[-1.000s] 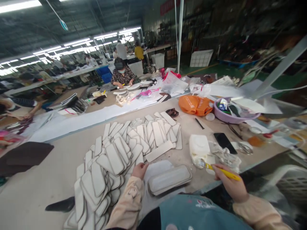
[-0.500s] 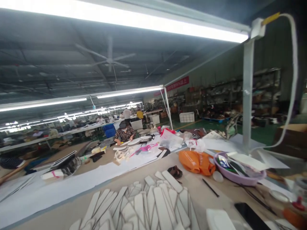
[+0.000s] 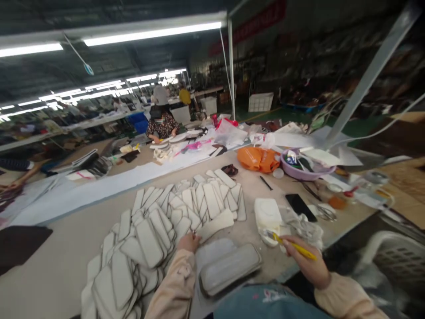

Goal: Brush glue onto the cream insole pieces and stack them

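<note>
My right hand (image 3: pixel 310 263) is closed around a yellow-handled brush (image 3: pixel 300 250). The brush's head is at the near edge of a white plastic tub (image 3: pixel 267 215) with pale contents. Fingers pinched, my left hand (image 3: pixel 189 242) grips the near end of a long off-white padded strip (image 3: pixel 217 223) with rounded corners. Left of that hand spreads a big heap of similar pieces (image 3: pixel 146 235), dark along their edges. Close to my body lies a neat stack of grey-white rounded pieces (image 3: pixel 230 268).
Beyond the tub are a black phone (image 3: pixel 300 207), crumpled clear plastic (image 3: pixel 303 230), a black pen (image 3: pixel 266 182), an orange bag (image 3: pixel 258 159) and a lilac basin (image 3: pixel 307 174). A white plastic basket (image 3: pixel 398 252) stands at right. Across the table a co-worker (image 3: pixel 162 122) works.
The view has tilted down, bringing both hands, the brush and the near stack into sight. The off-white strip is now in my left hand.
</note>
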### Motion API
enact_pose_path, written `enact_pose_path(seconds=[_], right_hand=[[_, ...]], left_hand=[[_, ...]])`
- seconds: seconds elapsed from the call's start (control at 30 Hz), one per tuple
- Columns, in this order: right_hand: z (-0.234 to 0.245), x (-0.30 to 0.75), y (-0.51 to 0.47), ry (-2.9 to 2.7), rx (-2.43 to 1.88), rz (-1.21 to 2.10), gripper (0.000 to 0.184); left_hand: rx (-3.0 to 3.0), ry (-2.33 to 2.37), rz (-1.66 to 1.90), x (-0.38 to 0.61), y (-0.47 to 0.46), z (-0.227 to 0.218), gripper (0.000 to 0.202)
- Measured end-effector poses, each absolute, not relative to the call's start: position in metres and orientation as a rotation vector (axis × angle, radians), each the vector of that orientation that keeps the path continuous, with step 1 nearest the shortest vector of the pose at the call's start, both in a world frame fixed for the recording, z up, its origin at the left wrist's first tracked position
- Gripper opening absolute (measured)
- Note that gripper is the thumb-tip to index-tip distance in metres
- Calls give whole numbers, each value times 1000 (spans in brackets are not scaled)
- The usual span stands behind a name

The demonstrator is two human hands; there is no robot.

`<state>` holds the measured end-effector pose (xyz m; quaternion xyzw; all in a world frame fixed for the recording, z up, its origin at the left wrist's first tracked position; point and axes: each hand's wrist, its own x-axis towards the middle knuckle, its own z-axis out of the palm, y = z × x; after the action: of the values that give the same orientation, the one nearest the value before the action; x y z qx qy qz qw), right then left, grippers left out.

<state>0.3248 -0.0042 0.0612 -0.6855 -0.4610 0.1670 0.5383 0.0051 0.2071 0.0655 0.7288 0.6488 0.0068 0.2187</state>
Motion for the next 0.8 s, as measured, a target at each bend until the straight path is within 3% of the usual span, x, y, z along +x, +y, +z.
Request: enact_pose_path(seconds=[0.13,0.27,0.4,0.5,0.67,0.8], right_hand=[[71,332,4,-1356,-1565,295,24],[81,336,12,-1437,-1505,238,24],[91,333,25,-1369,-1500,389,27],[90,330,42,-1337,-1658,520,38],[75,325,71,-1587,-1819,767,46],[61,322,73,-1700,-1904,1003,50]], left_hand=[[2006,1793,124,-7,194,61,22],[2019,1723,368,-14,182,94,18],[1707,1468,873,-12,156,130,20],[1394,1323,1060,-9,135,141,24],[1051,1275,1079,-6,107,125,30],[1018,1433,900,-9,89,92,40]])
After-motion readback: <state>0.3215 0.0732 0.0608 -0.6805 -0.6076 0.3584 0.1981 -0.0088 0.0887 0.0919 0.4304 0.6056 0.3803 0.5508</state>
